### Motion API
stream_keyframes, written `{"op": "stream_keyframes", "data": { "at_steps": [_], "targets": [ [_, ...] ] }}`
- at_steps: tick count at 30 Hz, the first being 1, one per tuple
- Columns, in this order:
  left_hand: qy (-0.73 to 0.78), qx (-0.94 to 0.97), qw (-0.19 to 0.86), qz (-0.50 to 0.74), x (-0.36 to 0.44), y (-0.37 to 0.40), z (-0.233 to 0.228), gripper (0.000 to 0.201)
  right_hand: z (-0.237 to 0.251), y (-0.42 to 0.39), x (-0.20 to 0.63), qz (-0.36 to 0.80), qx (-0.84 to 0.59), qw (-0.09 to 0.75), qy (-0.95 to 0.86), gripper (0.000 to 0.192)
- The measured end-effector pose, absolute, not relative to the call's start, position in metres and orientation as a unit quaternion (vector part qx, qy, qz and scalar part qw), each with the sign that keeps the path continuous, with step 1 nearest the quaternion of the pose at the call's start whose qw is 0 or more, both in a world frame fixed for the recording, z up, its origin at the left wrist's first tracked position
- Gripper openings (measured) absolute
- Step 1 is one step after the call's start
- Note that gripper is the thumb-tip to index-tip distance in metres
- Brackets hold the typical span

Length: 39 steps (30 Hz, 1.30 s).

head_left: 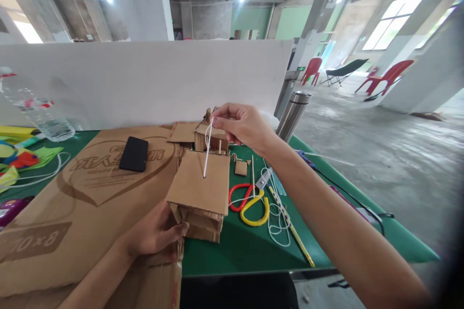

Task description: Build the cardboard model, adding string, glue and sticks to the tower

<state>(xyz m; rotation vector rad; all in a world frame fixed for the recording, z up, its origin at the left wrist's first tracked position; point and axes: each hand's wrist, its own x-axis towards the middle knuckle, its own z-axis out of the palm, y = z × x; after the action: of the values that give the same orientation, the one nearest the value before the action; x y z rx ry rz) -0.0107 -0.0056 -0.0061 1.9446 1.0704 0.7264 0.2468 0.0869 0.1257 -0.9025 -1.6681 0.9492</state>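
The left hand (155, 231) rests against the near left side of a small cardboard box (199, 195) that stands on the green desk (246, 251), partly on a big flattened carton (72, 212). Its fingers (179, 228) are curled closed on the lower edge of the box, with the thumb touching the side wall.

The right hand (242, 123) is raised above the box, and its fingers are pinched closed on the top end of a white string (207, 152). The string goes down, nearly straight, to a small hole in the middle of the flat top of the box. Just behind the box and under the right hand stands a second small cardboard structure (212, 137) with thin wooden sticks in it.

On the carton, well to the left of the box, lies a black phone (134, 153). To the right of the box, on the bare desk, lie scissors with red and yellow handles (250, 200), and beside them a loose coil of white cord (279, 219) and a long yellow stick (293, 231). A steel thermos (293, 115) stands near the far right edge of the desk, behind the right forearm. A plastic water bottle (39, 116) lies at the far left, in front of a white board (145, 82) that stands along the back of the desk.
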Motion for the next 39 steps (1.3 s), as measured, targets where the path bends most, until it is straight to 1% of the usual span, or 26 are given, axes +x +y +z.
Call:
{"op": "stream_keyframes", "data": {
  "at_steps": [4,7,9,11,13,15,17,18,19,22,24,27,30,32,34,35,37,38,39],
  "targets": [
    [0.432,0.793,0.355,0.244,-0.008,-0.005,-0.003,0.047,0.119,0.085,0.253,0.375,-0.366,0.468,-0.712,0.012],
    [0.426,0.797,0.357,0.236,-0.009,-0.004,-0.002,0.051,0.115,0.085,0.257,0.375,-0.352,0.463,-0.722,0.017],
    [0.425,0.790,0.373,0.238,-0.012,-0.004,-0.001,0.062,0.113,0.084,0.258,0.371,-0.357,0.461,-0.723,0.018],
    [0.422,0.769,0.398,0.267,-0.017,-0.002,0.003,0.081,0.109,0.081,0.259,0.362,-0.377,0.449,-0.724,0.019],
    [0.403,0.743,0.423,0.327,-0.021,0.002,0.013,0.098,0.104,0.077,0.259,0.362,-0.395,0.430,-0.727,0.018],
    [0.365,0.728,0.428,0.390,-0.022,0.006,0.029,0.104,0.097,0.072,0.259,0.378,-0.407,0.407,-0.725,0.016],
    [0.344,0.723,0.409,0.437,-0.019,0.009,0.050,0.095,0.089,0.069,0.258,0.394,-0.418,0.389,-0.720,0.016],
    [0.341,0.731,0.390,0.445,-0.016,0.010,0.061,0.092,0.086,0.069,0.257,0.397,-0.423,0.384,-0.718,0.017],
    [0.348,0.746,0.367,0.434,-0.013,0.011,0.072,0.085,0.083,0.068,0.257,0.399,-0.427,0.382,-0.716,0.017],
    [0.364,0.813,0.281,0.357,0.003,0.013,0.103,0.060,0.076,0.069,0.257,0.400,-0.428,0.375,-0.718,0.017],
    [0.363,0.860,0.216,0.285,0.016,0.015,0.120,0.053,0.072,0.070,0.257,0.397,-0.424,0.364,-0.728,0.016],
    [0.361,0.897,0.156,0.204,0.035,0.020,0.137,0.050,0.062,0.071,0.257,0.391,-0.415,0.350,-0.743,0.017],
    [0.378,0.905,0.141,0.139,0.045,0.025,0.143,0.049,0.050,0.073,0.262,0.389,-0.414,0.339,-0.749,0.016],
    [0.391,0.901,0.141,0.120,0.046,0.026,0.144,0.046,0.045,0.074,0.276,0.388,-0.420,0.328,-0.752,0.019],
    [0.400,0.897,0.139,0.127,0.046,0.026,0.144,0.044,0.043,0.074,0.300,0.376,-0.440,0.323,-0.749,0.025],
    [0.403,0.895,0.137,0.131,0.045,0.025,0.144,0.044,0.043,0.074,0.315,0.365,-0.457,0.321,-0.745,0.028],
    [0.417,0.889,0.134,0.134,0.046,0.022,0.143,0.043,0.043,0.074,0.345,0.301,-0.519,0.334,-0.727,0.031],
    [0.427,0.885,0.133,0.132,0.046,0.021,0.143,0.044,0.042,0.074,0.359,0.266,-0.544,0.329,-0.725,0.031],
    [0.439,0.879,0.133,0.131,0.046,0.019,0.142,0.044,0.040,0.074,0.370,0.231,-0.570,0.307,-0.726,0.030]
  ]
}}
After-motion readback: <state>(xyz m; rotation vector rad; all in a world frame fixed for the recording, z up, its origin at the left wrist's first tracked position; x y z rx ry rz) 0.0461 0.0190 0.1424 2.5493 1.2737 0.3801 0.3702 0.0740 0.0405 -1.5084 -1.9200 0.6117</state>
